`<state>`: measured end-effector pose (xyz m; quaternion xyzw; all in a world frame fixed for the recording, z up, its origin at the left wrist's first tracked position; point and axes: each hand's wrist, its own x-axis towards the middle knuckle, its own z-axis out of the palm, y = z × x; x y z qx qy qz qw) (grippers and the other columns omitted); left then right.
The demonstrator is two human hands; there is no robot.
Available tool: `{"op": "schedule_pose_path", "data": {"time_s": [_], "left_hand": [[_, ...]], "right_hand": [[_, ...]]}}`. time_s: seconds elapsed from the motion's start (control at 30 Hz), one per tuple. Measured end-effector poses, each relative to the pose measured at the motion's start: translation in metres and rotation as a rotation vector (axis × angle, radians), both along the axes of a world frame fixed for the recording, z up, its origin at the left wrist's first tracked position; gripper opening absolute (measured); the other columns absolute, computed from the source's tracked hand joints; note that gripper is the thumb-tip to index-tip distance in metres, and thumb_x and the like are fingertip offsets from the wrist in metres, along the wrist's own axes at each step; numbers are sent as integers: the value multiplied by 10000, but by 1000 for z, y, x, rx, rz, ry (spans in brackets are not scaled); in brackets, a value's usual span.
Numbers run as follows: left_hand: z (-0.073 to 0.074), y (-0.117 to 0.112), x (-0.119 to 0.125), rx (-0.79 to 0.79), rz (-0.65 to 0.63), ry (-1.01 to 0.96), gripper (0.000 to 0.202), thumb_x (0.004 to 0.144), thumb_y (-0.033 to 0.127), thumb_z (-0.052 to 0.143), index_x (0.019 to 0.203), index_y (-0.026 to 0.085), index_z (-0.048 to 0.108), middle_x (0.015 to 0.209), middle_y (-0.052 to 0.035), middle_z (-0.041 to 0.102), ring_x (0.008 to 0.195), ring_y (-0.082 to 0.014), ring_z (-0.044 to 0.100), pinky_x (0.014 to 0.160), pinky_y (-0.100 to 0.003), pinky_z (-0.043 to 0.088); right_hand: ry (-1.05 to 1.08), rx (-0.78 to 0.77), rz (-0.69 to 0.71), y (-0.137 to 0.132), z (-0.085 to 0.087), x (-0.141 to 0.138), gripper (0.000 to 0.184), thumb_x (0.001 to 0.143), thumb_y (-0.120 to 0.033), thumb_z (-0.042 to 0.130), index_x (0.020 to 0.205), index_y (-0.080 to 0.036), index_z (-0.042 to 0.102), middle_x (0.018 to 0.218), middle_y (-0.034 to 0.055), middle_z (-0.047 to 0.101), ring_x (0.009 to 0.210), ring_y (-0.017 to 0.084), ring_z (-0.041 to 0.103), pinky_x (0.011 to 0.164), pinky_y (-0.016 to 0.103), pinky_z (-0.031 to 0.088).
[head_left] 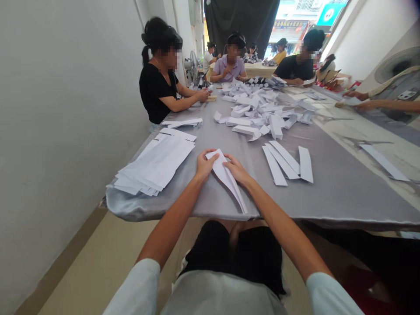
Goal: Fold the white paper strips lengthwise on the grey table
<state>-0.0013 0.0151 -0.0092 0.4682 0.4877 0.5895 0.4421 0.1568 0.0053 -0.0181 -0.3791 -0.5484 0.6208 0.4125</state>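
Between my two hands is a folded white paper strip [229, 181], its far end gripped and its near end hanging toward the table edge. My left hand [206, 166] is closed on the strip's left side, thumb on top. On the right side, my right hand [235, 168] pinches the same paper with the thumb on its face. To the left lies a stack of white paper sheets [157, 162], slightly fanned. Several flat folded paper strips [280, 159] rest to the right of my hands.
A large heap of folded white paper pieces [259, 109] covers the middle of the grey-covered table [216, 135]. A few strips [182, 122] lie beyond the stack. Co-workers sit at the left [160, 83], far side [229, 65] and right [295, 65]. A white wall [65, 109] stands at left.
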Motion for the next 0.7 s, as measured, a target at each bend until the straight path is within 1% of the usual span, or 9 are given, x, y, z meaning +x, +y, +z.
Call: {"op": "schedule_pose_path", "data": {"time_s": [0.07,0.13,0.17,0.23,0.3,0.37,0.43,0.53,0.7], "left_hand": [[-2,1,0,-1,8,-42,435,750,395,881,1090,172,726,846,-50,724,726,-179,675,642,-283,543],[-4,2,1,4,-1,-95,461,675,377,903,1046,165,730,773,-25,707,633,-147,629,576,-255,492],[-4,2,1,4,-20,-114,467,654,370,907,1035,163,732,768,-22,710,619,-140,620,570,-251,486],[-3,1,2,-7,-90,-126,479,630,371,917,1020,158,739,791,-32,731,637,-145,635,596,-261,507],[-2,-1,3,-28,-179,-117,503,607,384,935,1010,149,747,829,-50,752,675,-163,663,637,-284,536],[-1,-2,4,-44,-253,-105,525,594,398,950,1007,143,752,859,-64,763,699,-175,681,660,-301,552],[-2,-3,4,-49,-289,-99,528,596,406,956,1005,141,753,867,-69,766,701,-180,690,660,-306,558],[-5,-2,4,-37,-298,-88,495,610,395,956,988,142,761,874,-73,773,701,-179,699,652,-294,559],[-10,0,3,-35,-326,-72,443,639,369,947,975,143,766,897,-78,781,720,-173,708,684,-292,569]], "right_hand": [[-16,33,-24,2,0,1,498,838,-380,635,1320,-270,575,778,-26,700,607,182,651,544,307,562],[-28,69,-88,3,1,2,383,850,-434,650,1181,-242,641,789,-13,691,647,166,636,550,265,532],[-31,78,-126,3,2,3,345,860,-476,651,1102,-231,658,789,-7,681,653,159,625,538,248,512],[-27,73,-187,4,3,4,366,876,-568,639,985,-219,659,778,1,657,638,152,601,500,233,480],[-18,65,-215,4,4,5,427,874,-636,634,933,-214,652,748,3,636,607,154,583,466,237,464],[-14,87,-219,5,2,6,460,866,-668,641,900,-209,653,690,-3,609,563,154,558,439,244,447],[-24,127,-224,6,-1,6,457,870,-667,647,847,-211,642,603,-24,552,494,141,500,405,242,397],[-52,175,-248,9,-6,8,422,886,-622,650,750,-227,588,515,-54,462,421,115,396,376,235,298],[-63,249,-250,11,-7,12,407,897,-534,648,655,-224,541,514,-44,464,446,105,381,415,233,255]]}}
